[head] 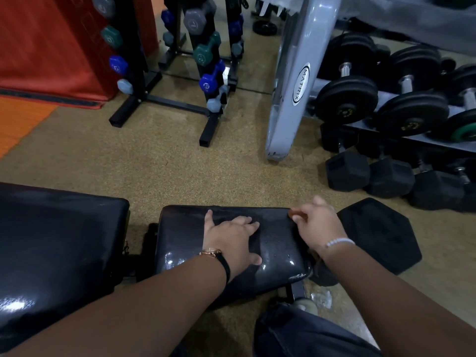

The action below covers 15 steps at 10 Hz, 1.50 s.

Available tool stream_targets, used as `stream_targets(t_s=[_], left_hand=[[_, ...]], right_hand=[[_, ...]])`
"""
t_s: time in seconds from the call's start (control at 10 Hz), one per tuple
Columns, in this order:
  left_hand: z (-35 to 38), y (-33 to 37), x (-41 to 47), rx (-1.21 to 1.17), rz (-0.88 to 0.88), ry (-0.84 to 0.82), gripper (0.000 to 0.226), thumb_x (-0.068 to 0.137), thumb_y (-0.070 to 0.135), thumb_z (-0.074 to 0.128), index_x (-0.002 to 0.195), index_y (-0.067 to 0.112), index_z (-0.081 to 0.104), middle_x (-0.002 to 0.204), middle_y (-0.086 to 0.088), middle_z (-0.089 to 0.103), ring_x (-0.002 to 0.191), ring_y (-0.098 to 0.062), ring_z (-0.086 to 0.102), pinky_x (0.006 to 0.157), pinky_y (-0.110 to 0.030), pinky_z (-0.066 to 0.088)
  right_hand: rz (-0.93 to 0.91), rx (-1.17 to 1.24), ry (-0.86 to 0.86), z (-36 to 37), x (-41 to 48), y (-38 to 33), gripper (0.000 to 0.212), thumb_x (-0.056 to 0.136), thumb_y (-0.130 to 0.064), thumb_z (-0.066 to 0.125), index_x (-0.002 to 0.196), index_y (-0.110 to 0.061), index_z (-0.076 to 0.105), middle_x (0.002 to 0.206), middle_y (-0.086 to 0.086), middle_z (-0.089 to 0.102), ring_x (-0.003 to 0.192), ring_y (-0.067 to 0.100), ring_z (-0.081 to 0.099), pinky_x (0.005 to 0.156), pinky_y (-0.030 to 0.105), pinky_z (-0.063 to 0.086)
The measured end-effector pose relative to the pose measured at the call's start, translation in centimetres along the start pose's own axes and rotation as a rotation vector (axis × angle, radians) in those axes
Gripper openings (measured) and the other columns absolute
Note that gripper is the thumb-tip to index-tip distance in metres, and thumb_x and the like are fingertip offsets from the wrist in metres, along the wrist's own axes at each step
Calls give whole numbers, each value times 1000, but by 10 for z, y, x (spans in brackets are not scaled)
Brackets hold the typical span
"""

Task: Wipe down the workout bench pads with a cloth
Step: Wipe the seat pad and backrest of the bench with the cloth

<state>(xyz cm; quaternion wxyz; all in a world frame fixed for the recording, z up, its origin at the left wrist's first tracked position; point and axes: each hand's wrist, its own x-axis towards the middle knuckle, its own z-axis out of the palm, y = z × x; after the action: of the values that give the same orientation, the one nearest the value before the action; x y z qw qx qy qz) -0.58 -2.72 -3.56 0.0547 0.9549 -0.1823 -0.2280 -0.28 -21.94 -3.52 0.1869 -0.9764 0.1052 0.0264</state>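
Two black bench pads lie low in the head view: a small seat pad [180, 240] in the middle and a larger back pad [59, 240] to its left. The seat pad shines with wet drops. My left hand [231, 238] presses flat on the seat pad with its fingers spread. My right hand [319, 225] is at the pad's far right corner, fingers curled round a small orange-brown cloth [296, 215]. Most of the cloth is hidden under that hand.
A big black hex dumbbell [381, 233] lies on the floor right beside the seat pad. Behind it are more hex dumbbells [347, 171] and a grey dumbbell rack [288, 86]. A black stand of small coloured dumbbells [206, 60] stands further back. My knee [309, 331] is at the bottom.
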Motion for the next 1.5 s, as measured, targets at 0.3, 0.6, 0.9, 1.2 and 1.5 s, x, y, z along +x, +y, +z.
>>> stream_targets(t_s=[0.3, 0.6, 0.9, 1.2, 1.5], left_hand=[[5, -2, -2, -37, -6, 8, 78, 81, 65, 54, 146, 44, 18, 155, 23, 13, 139, -6, 26, 109, -57, -14], [8, -2, -5, -46, -8, 20, 77, 82, 65, 53, 147, 44, 16, 155, 23, 12, 139, -4, 23, 109, -58, -14], [7, -2, -4, -54, -11, 25, 77, 81, 65, 55, 146, 44, 18, 154, 23, 14, 139, -5, 25, 109, -57, -14], [8, -2, -2, -47, -17, 10, 78, 81, 64, 55, 146, 44, 18, 155, 23, 13, 140, -5, 24, 108, -58, -16], [7, -1, -1, -42, -15, -8, 77, 82, 64, 54, 147, 44, 17, 155, 23, 12, 141, -6, 21, 107, -59, -17]], right_hand=[[-156, 6, 58, 5, -38, 9, 20, 86, -17, 59, 102, -23, 71, 96, -5, 52, 95, 21, 44, 85, 33, 46], [-239, -12, 55, 5, -59, 14, 19, 83, -14, 62, 100, -21, 71, 92, -3, 52, 86, 17, 43, 76, 30, 45], [-89, 17, 69, 10, -51, 12, 20, 86, -16, 60, 103, -20, 69, 97, -2, 52, 94, 21, 47, 84, 36, 49], [26, 104, 96, 12, -52, 22, 21, 88, -17, 57, 106, -19, 69, 96, -4, 45, 100, 20, 47, 88, 25, 40], [-331, -47, 59, 17, -98, 21, 24, 67, -11, 74, 88, -20, 72, 85, 0, 52, 75, 23, 47, 54, 33, 52]])
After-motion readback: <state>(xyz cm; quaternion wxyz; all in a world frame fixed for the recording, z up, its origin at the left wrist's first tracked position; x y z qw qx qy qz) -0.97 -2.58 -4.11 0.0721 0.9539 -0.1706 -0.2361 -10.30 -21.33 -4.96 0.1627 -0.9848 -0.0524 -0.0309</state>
